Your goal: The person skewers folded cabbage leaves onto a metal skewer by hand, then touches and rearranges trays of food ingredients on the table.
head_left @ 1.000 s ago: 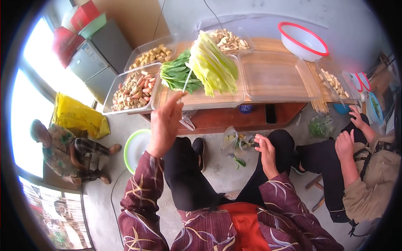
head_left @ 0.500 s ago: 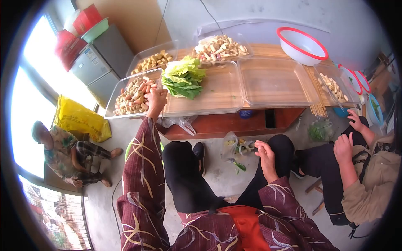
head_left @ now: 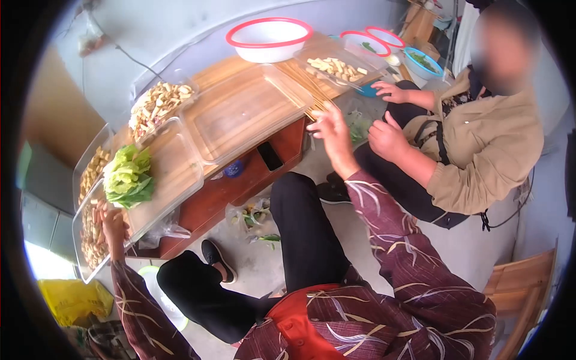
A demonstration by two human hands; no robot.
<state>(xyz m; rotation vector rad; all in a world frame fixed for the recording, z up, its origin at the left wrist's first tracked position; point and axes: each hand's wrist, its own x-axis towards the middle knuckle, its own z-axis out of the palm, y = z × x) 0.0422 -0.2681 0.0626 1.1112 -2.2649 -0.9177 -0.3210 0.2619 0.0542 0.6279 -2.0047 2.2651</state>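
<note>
My left hand [head_left: 113, 227] is closed, fingers bent down, at the near edge of a clear tray [head_left: 81, 264] of tan and pinkish sausage-like pieces [head_left: 93, 243]. What its fingers hold, if anything, is hidden. Beside it, a bunch of leafy lettuce [head_left: 128, 175] lies across the end of a clear tray [head_left: 174, 174]. On the right, my right hand [head_left: 335, 137] reaches out with fingers apart, close to the near ends of a bundle of thin wooden skewers [head_left: 303, 84]. I see no skewer lifted in it.
Further trays hold chopped pale pieces [head_left: 161, 103], brown cubes [head_left: 95, 165] and pale sticks [head_left: 337, 69]. A red-rimmed white basin [head_left: 270, 45] stands at the back. A co-worker [head_left: 480, 144] sits at my right, hands near the table. Below are plastic bags [head_left: 246, 217].
The view has swung to the right. My right hand has gone from above my knee to the skewer ends. My left hand stays at the tray of sausage-like pieces.
</note>
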